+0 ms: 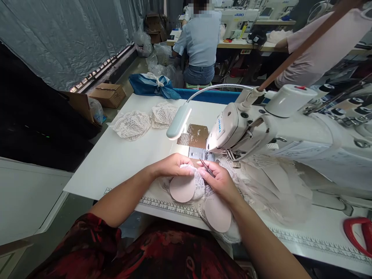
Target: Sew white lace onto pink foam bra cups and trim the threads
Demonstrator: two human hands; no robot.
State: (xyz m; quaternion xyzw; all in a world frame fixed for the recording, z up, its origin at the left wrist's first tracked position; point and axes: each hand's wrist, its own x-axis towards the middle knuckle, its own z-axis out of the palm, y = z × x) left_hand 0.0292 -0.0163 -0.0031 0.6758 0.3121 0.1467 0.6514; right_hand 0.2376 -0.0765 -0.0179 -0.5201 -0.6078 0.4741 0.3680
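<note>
My left hand (180, 166) is closed on the upper edge of a white lace bra (200, 184), thumb on top. Beside it, my right hand (217, 179) pinches the lace too and holds small dark thread snips (207, 168), their point toward the left hand. Two smooth pale pink cups (182, 188) hang below the hands, over the table's front edge. Just behind the fingers are the sewing machine's needle area and metal plate (196, 152). The fingertips partly hide where the lace is gripped.
A white sewing machine (229, 126) stands to the right, a lamp (179, 121) glowing beside it. Two lace cups (132, 124) lie at the table's back left. Sheer fabric (276, 186) is piled right, near red-handled scissors (358, 234). Two people sit beyond the table.
</note>
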